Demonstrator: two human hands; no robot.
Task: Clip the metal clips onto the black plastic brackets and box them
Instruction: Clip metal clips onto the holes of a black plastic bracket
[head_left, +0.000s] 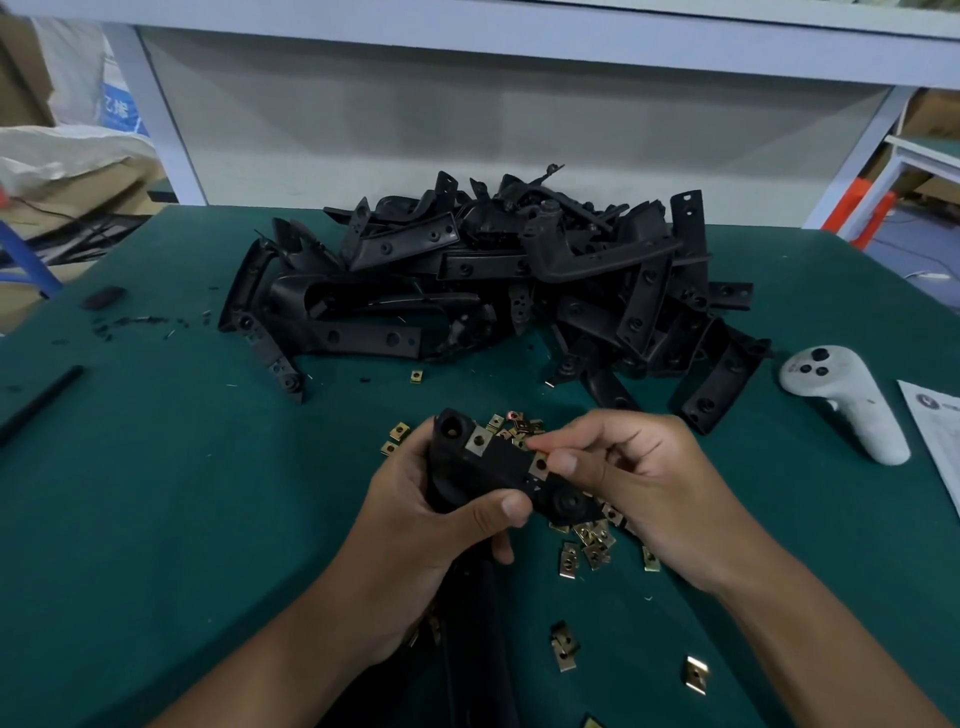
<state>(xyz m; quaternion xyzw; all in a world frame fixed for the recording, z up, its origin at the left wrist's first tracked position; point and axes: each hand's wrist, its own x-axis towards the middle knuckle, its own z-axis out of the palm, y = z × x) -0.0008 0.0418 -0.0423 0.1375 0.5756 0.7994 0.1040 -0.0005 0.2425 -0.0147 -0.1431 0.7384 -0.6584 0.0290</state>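
Above the bench (156, 493), left grip (441, 525) clasps a black bracket (498, 467); right grip (623, 478) pinches a metal clip (540, 464) onto its edge.

The bracket (498, 470) runs hidden under the left hand (431, 525), its lower end unclear

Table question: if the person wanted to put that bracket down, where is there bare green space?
Bare green table lies left of the left hand, bordered by the black rod and the bracket pile. A smaller strip sits between the right hand and the white controller. Loose metal clips crowd the middle.
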